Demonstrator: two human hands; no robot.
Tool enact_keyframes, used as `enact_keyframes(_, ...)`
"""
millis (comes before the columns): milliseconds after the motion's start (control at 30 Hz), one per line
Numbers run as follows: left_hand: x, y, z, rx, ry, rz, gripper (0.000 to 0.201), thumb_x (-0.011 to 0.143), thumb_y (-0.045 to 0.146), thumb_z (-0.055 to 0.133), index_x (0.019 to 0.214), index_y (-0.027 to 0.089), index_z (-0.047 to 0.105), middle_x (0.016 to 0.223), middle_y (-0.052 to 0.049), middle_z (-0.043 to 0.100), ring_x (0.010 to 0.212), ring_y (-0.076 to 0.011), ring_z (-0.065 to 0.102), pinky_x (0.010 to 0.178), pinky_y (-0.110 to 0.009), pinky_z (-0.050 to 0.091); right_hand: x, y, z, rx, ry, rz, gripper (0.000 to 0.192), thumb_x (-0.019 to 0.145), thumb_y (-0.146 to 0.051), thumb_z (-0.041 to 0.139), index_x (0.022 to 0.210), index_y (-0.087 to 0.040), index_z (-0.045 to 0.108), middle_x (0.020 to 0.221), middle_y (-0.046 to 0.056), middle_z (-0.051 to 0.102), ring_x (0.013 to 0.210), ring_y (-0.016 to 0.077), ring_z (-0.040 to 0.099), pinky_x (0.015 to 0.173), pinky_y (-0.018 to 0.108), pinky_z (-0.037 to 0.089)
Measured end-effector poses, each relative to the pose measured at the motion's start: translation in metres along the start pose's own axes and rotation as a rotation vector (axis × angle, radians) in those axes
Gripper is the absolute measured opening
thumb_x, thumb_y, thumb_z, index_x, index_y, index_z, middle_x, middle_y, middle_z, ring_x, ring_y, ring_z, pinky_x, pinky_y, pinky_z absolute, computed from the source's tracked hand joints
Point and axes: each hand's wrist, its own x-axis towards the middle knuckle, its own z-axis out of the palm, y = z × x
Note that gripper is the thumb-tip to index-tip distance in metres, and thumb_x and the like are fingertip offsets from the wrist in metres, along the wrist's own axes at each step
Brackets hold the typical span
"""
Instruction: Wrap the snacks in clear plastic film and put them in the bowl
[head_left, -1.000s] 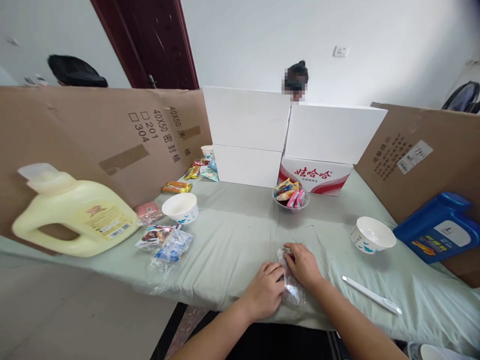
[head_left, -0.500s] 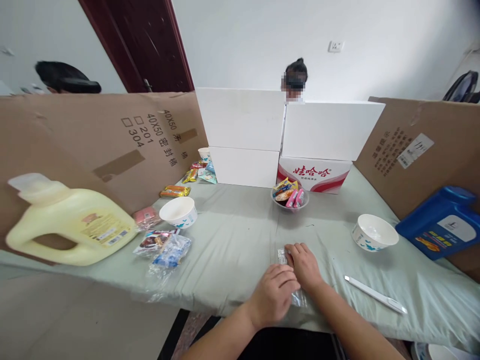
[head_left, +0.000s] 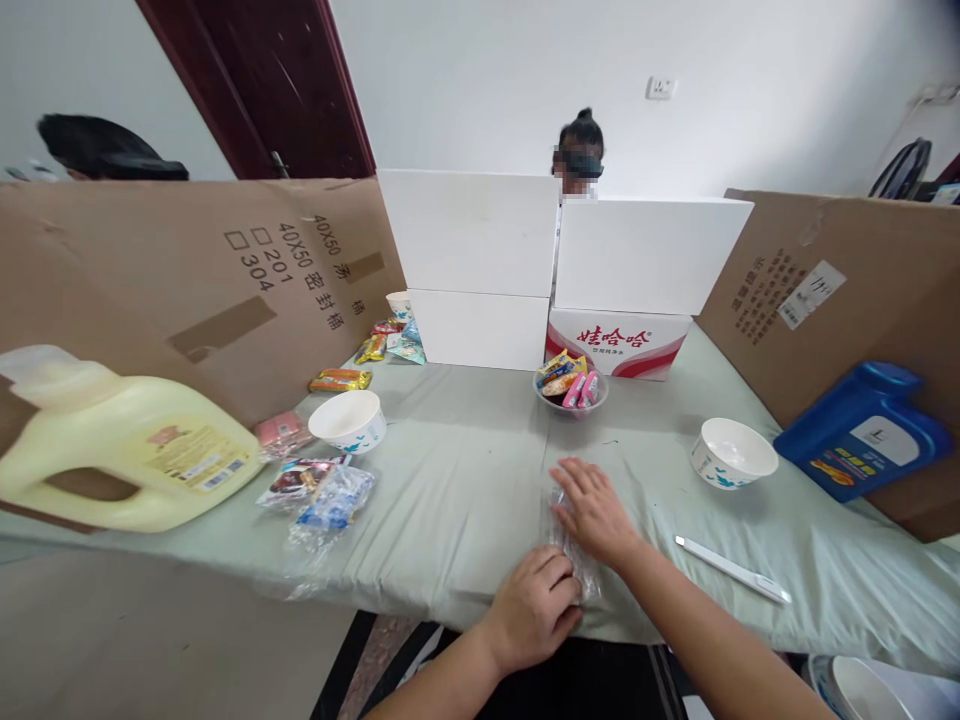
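Head view of a work surface draped in a pale green cloth (head_left: pixel 465 480). The right hand (head_left: pixel 592 510) lies flat, fingers spread wide, palm down on a small clear plastic bag (head_left: pixel 581 570) that rests on the cloth near the front edge. The left hand (head_left: pixel 534 608) is curled, fingers bent narrow, pinching the near end of the same bag at the table's edge. The bag lies flat between the two hands; what it contains cannot be told.

Judged from this arrangement, the bag is being pressed or smoothed flat; it is not lifted, and nothing sits beside it ready to go in. A glass bowl of wrapped sweets (head_left: pixel 570 385) stands well beyond the hands, apparently full. Two white paper bowls, one on the left (head_left: pixel 347 420) and one on the right (head_left: pixel 733 455), appear empty. A white pen (head_left: pixel 731 570) lies just right of the right forearm, untouched.

At far left a cream detergent jug (head_left: pixel 127 445) lies on its side; loose snack packets (head_left: pixel 319 490) lie beside it. A blue jug (head_left: pixel 862 430) leans at right against a cardboard screen (head_left: pixel 840 290). White foam boxes (head_left: pixel 555 250) close the rear, and another person's head shows behind them.
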Motion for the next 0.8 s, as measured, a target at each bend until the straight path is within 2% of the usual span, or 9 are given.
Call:
enact_keyframes(100,0.000,0.000,0.002,-0.002,0.027,0.000,0.008,0.080,0.016,0.060,0.089,0.018,0.060,0.092,-0.006,0.060,0.095,-0.0221,0.053,0.089,-0.037,0.049,-0.002,-0.010,0.008,0.048,-0.176,-0.074,0.063,0.094,-0.055,0.037,0.148,-0.025,0.029,0.156,0.006,0.025,0.144,0.0290,0.014,0.114,0.054,0.011)
enact_keyframes(200,-0.001,0.001,0.001,0.000,0.045,0.023,0.010,0.081,0.016,0.058,0.090,0.017,0.060,0.095,-0.008,0.061,0.096,-0.0219,0.054,0.090,-0.037,0.049,0.001,-0.014,0.006,0.057,-0.281,-0.005,0.066,0.093,-0.055,0.037,0.150,-0.023,0.026,0.157,0.008,0.019,0.145,0.0324,0.011,0.113,0.060,0.009)
enact_keyframes(267,-0.003,0.001,0.000,0.001,0.080,0.036,0.010,0.083,0.016,0.056,0.092,0.016,0.061,0.095,-0.008,0.062,0.098,-0.0219,0.054,0.090,-0.037,0.050,-0.001,-0.015,0.002,0.049,-0.271,0.016,0.065,0.094,-0.051,0.038,0.150,-0.022,0.024,0.158,0.009,0.016,0.145,0.0327,0.009,0.113,0.060,0.009)
enact_keyframes(333,-0.004,0.001,0.000,-0.003,0.119,0.052,0.010,0.084,0.014,0.054,0.091,0.017,0.061,0.093,-0.008,0.063,0.099,-0.0215,0.055,0.090,-0.037,0.050,-0.007,-0.018,0.000,0.042,-0.206,-0.010,0.062,0.096,-0.047,0.036,0.151,-0.022,0.021,0.158,0.008,0.015,0.146,0.0303,0.008,0.114,0.058,0.009)
enact_keyframes(433,-0.004,0.001,0.001,-0.003,0.162,0.071,0.012,0.085,0.013,0.052,0.085,0.018,0.063,0.088,-0.006,0.063,0.095,-0.0200,0.056,0.087,-0.036,0.051,-0.016,-0.021,0.003,0.055,-0.178,-0.097,0.058,0.096,-0.045,0.036,0.150,-0.024,0.026,0.157,0.006,0.021,0.145,0.0274,0.014,0.115,0.054,0.012)
enact_keyframes(533,-0.003,0.002,0.001,-0.001,0.173,0.081,0.015,0.086,0.013,0.050,0.082,0.018,0.063,0.084,-0.006,0.063,0.090,-0.0196,0.056,0.084,-0.037,0.051,-0.021,-0.023,0.002,0.084,-0.212,-0.107,0.057,0.095,-0.045,0.041,0.147,-0.022,0.034,0.154,0.009,0.029,0.143,0.0302,0.020,0.113,0.057,0.017)
enact_keyframes(633,-0.005,0.002,-0.001,-0.011,0.164,0.089,0.014,0.088,0.013,0.050,0.084,0.018,0.063,0.083,-0.006,0.063,0.087,-0.0198,0.057,0.080,-0.036,0.052,-0.034,-0.024,-0.009,0.191,-0.084,-0.088,0.051,0.097,-0.037,0.038,0.144,-0.019,0.038,0.152,0.011,0.035,0.142,0.0308,0.023,0.112,0.058,0.020)
enact_keyframes(700,-0.007,0.004,-0.005,-0.023,0.167,0.080,0.014,0.090,0.014,0.048,0.088,0.017,0.062,0.085,-0.007,0.064,0.086,-0.0198,0.058,0.078,-0.035,0.052,-0.052,-0.026,-0.019,0.350,0.013,-0.125,0.048,0.098,-0.037,0.032,0.142,-0.019,0.040,0.144,0.012,0.045,0.136,0.0270,0.034,0.110,0.052,0.028)
enact_keyframes(800,-0.008,0.007,-0.011,-0.042,0.182,0.045,0.017,0.094,0.016,0.043,0.088,0.017,0.058,0.084,-0.007,0.063,0.080,-0.0186,0.060,0.073,-0.032,0.051,-0.083,-0.031,-0.028,0.618,0.006,-0.176,0.054,0.094,-0.052,0.042,0.136,-0.020,0.044,0.121,0.011,0.061,0.114,0.0234,0.054,0.099,0.041,0.043)
